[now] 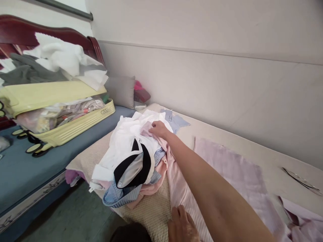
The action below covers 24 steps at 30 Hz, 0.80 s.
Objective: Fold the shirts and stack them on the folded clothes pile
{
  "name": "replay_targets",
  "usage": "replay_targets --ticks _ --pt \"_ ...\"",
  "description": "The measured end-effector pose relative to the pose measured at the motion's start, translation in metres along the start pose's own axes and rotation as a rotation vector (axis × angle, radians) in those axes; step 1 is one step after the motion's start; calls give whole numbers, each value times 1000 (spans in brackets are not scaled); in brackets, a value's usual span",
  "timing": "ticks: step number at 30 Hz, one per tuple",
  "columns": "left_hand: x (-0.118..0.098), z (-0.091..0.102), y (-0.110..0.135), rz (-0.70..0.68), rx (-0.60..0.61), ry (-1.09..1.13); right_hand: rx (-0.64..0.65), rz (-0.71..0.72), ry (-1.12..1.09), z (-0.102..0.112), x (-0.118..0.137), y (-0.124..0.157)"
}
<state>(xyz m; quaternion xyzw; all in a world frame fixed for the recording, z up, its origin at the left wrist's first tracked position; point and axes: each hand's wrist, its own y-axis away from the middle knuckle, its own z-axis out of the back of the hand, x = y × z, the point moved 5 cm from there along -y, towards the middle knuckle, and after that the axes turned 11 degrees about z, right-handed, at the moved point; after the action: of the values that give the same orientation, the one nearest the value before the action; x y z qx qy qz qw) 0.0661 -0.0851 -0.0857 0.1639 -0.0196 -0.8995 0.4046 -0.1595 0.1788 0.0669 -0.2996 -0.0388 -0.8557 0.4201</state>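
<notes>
My right hand (160, 130) reaches out over a pile of clothes and pinches the far end of a pink striped garment (178, 181). The garment runs back under my forearm toward my body. My left hand (183, 224), low in view, is curled on the near part of the same garment; its fingertips are hidden. Beside the right hand lie white clothes (126, 134), and on top of them a black and white garment with a pale lining (133, 166). Blue striped cloth (122, 196) and peach cloth (153, 190) stick out beneath.
A lilac cloth (227, 164) is spread flat to the right, with glasses (300, 179) beyond it. Grey-blue cloth (176, 119) lies by the wall. On the left, a half-open yellow suitcase (83, 129) stands on a blue mattress (63, 151), clothes heaped on it, near a grey pillow (121, 90).
</notes>
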Motion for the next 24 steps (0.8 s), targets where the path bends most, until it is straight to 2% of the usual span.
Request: replay_targets --ticks 2,3,7,8,10,13,16,18,19,24 --pt "-4 12 5 -58 -41 -37 -58 -13 -2 24 -1 10" --pt "-6 18 7 -91 -47 -62 -133 -29 -1 42 -3 18" --pt "-9 38 14 -199 -21 -153 -590 -90 -22 117 -20 62" --pt "-9 41 15 -209 -18 -165 -669 -106 -34 129 -25 72" --pt "-8 45 16 -222 -14 -179 -725 -161 -69 139 -35 86" --pt "-7 47 15 -233 -15 -181 -635 -230 -192 127 -45 89" --pt "-6 45 14 -239 -25 -176 -381 -88 -287 102 -43 78" --pt "-7 43 13 -234 -31 -169 -240 3 -210 89 -45 72" --pt "-7 41 13 -224 -35 -162 -206 3 -147 85 -49 71" --pt "-7 33 11 -169 -38 -112 -184 -253 102 78 -99 74"
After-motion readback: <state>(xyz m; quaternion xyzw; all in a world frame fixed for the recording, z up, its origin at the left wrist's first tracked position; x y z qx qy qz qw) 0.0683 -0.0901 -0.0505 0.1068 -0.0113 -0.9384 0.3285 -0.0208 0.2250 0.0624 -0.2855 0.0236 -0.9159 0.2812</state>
